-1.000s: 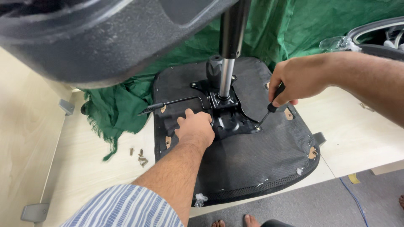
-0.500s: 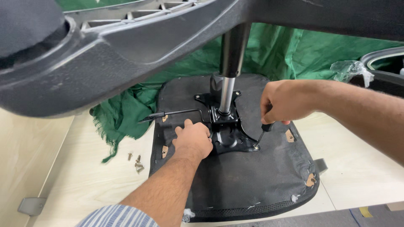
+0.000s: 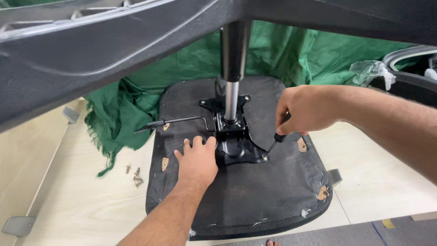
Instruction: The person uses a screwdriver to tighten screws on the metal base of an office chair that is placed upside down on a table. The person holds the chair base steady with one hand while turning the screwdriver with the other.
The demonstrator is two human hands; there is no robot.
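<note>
Two bare hands at work on an upturned office chair seat, which lies black underside up at centre frame on a pale wooden tabletop. Left hand, lower centre, lies flat and open, palm down on the seat fabric, fingertips touching the left edge of the black metal mechanism plate. Right hand, right of centre, is closed around the black handle of a screwdriver; shaft slants down and left, tip resting at the plate's lower right corner. Gas lift column rises upright from the plate, silver below, black above, meeting the chair base, a broad dark plastic form filling the top of the frame. Thin adjustment lever runs from the mechanism toward the left, over the seat's edge. Green cloth is bunched behind and to the left of the seat. Small cluster of loose screws sits on the tabletop at lower left, well apart from either hand. Crumpled clear plastic at upper right.
</note>
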